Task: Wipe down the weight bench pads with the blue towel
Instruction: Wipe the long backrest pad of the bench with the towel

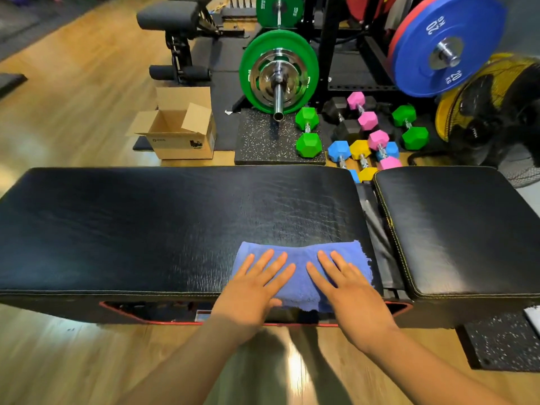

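The towel (298,254) lies folded on the near right part of the long pad (146,229), and its near edge hangs a little over the edge of the pad. The left hand (251,296) and the right hand (353,293) rest side by side on the towel, palms down, with the fingers straight and spread. They press it and do not grip it. I judge that the step in hand is to wipe this long pad. To do it well, the palms should stay flat so that the pressure is even. The towel should go in a straight stroke to the far edge and back, then one lane more to the left, each lane overlapping a little the one before. The large left part of the pad seems to need the most strokes. I cannot tell from the shine which parts are already wiped. The frayed right edge of the towel is just beside the gap (380,247) between the pads, so it is better to keep it away from the frame there. The short pad (467,229) on the right is apart from the towel and probably comes after.
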